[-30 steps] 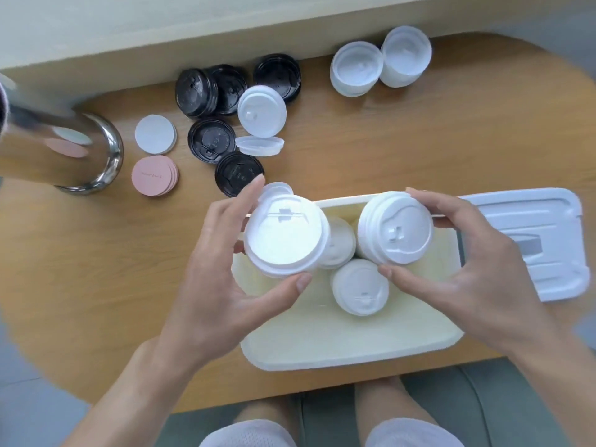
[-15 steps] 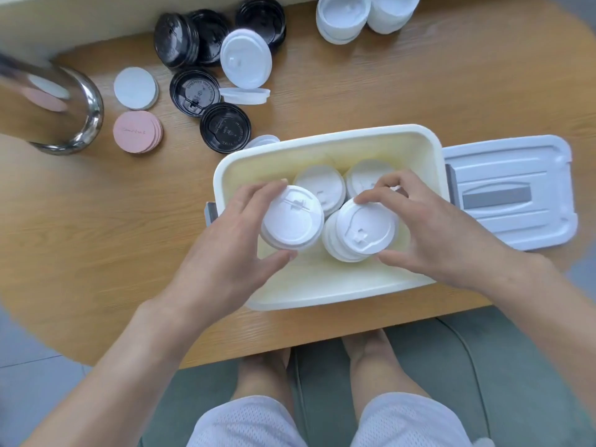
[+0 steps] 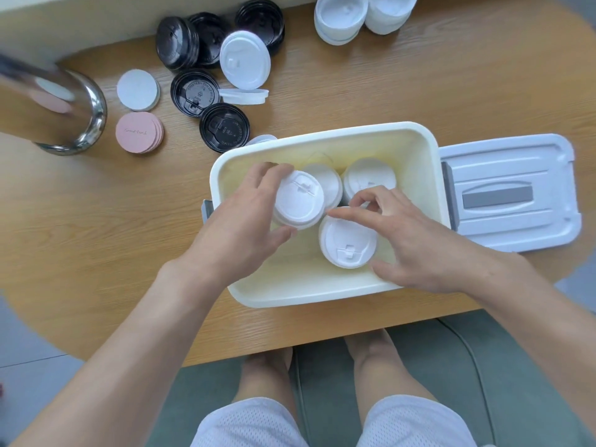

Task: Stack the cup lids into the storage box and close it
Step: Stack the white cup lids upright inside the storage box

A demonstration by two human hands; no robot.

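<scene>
Both hands have come down into the box (image 3: 322,137) since a second ago. Left hand (image 3: 238,227) grasps a lid stack (image 3: 298,203) by its rim, low at the box's left. Right hand (image 3: 416,240) has let go of its stack (image 3: 348,241), now resting on the box floor, fingers loosely curved beside it. Two more stacks (image 3: 369,179) stand behind. By this reading, one placement is done and one nearly so; black lids (image 3: 224,127) and white lids (image 3: 342,21) remain on the table (image 3: 419,91), box lid (image 3: 509,191) off at right. Whether the left stack touches the floor is hidden.

Prob. café: takeaway lids (image 3: 298,203), coasters (image 3: 139,132)
</scene>
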